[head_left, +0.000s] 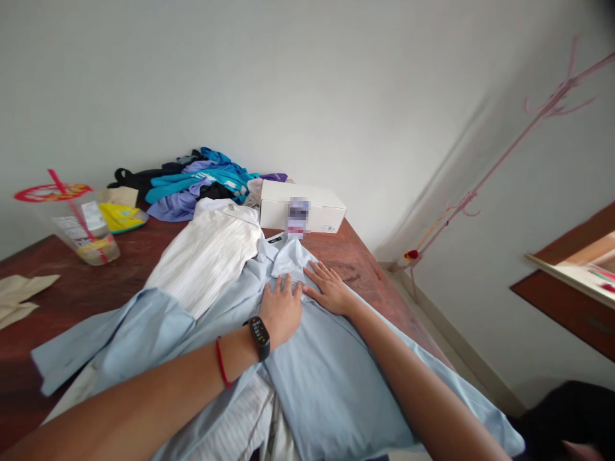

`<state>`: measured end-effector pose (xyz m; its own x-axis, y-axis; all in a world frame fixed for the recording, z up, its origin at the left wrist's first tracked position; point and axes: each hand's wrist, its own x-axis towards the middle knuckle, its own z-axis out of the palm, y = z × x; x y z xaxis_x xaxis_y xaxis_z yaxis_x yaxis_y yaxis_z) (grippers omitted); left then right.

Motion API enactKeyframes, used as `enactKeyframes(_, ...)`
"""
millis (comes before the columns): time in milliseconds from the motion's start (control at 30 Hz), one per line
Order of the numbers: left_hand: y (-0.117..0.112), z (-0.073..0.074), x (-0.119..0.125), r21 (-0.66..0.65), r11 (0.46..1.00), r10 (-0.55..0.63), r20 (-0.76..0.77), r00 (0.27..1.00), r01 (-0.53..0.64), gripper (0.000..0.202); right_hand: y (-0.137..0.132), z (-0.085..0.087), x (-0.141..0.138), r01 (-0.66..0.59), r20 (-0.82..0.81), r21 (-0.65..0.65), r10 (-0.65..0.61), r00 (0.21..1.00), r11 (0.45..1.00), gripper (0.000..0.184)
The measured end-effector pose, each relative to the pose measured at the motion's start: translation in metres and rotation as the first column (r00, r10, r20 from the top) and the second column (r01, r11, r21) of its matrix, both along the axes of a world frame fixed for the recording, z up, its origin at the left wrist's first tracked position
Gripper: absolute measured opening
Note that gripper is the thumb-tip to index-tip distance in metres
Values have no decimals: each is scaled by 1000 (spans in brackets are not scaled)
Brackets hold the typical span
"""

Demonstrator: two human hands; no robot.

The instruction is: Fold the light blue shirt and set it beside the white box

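Note:
A light blue collared shirt [336, 378] lies spread across the wooden table, its collar pointing toward the white box. My left hand [282, 310], with a black smart band on the wrist, rests flat on the upper front of the shirt, just below the collar. Beside it, my right hand [329, 288] lies on the fabric with its fingers spread. Neither hand grips the cloth. Under the shirt and to its left is a white striped garment [206, 250], partly covered by the blue cloth.
Against the wall stand a white box [317, 198] and a heap of clothes [192, 186]. A plastic cup [81, 224] with a red straw and a yellow packet [120, 218] are at left on the table [379, 288]. A pink coat stand [509, 147] leans rightward in view.

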<state>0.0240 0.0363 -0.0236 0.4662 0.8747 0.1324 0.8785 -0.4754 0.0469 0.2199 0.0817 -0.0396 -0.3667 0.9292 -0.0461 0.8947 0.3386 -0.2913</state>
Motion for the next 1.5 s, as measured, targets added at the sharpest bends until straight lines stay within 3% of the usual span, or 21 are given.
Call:
enactKeyframes(433,3,2,-4,54,996,-64,-155,986,73,49,10,-14,13,9,-290,83,15,957,996,67)
enactKeyframes(733,5,0,-5,94,991,-80,-156,985,95,48,10,-15,17,12,-362,188,58,930,982,53)
enactKeyframes(967,3,-3,-4,118,989,-71,-133,989,87,48,1,-1,17,214,-612,346,47,789,913,29)
enactKeyframes(1033,3,-3,-4,125,988,-77,-123,989,93,47,-1,2,18,257,-669,332,35,742,908,28)
enactKeyframes(1233,1,-3,-2,139,986,-80,-104,991,94,48,-1,0,20,234,-750,166,-31,661,958,28)
enactKeyframes(1500,-4,-2,5,100,994,-23,-94,995,33,52,5,-4,24,148,-667,134,-22,745,980,28)
